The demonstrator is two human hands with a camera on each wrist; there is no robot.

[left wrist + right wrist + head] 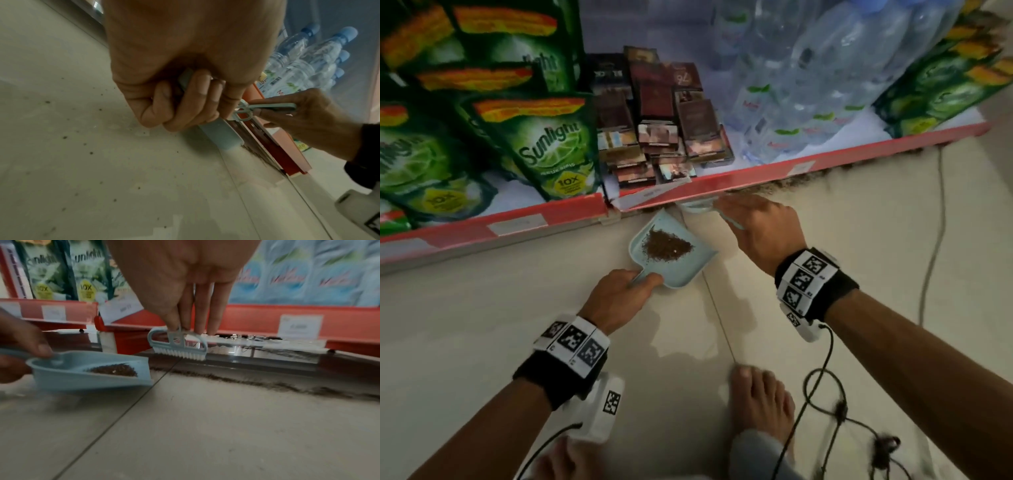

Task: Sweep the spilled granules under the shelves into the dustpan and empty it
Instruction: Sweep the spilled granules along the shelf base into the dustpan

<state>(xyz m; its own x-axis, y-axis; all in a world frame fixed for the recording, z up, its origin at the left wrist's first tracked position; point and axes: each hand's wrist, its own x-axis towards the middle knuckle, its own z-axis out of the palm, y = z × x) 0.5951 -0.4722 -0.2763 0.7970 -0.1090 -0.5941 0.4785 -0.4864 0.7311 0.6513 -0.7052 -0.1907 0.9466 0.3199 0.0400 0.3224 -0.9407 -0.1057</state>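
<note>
A small light-blue dustpan [690,267] [68,374] sits on the floor just in front of the red shelf edge, with a heap of brown granules [666,247] [115,369] in it. My left hand [619,294] [185,104] grips its handle. My right hand [760,229] [191,321] holds a small light-blue brush [697,207] [179,345] [244,112] by its handle, to the right of the pan at the shelf's foot, bristles down. A dark line of spilled granules [859,168] [257,382] runs rightward along the shelf base.
The bottom shelf [756,180] carries green soap pouches [551,144], small dark boxes [657,137] and water bottles [808,85]. A grey cord [936,240] lies on the tiles at the right. My bare foot [763,401] and black wrist cables [835,411] are close behind.
</note>
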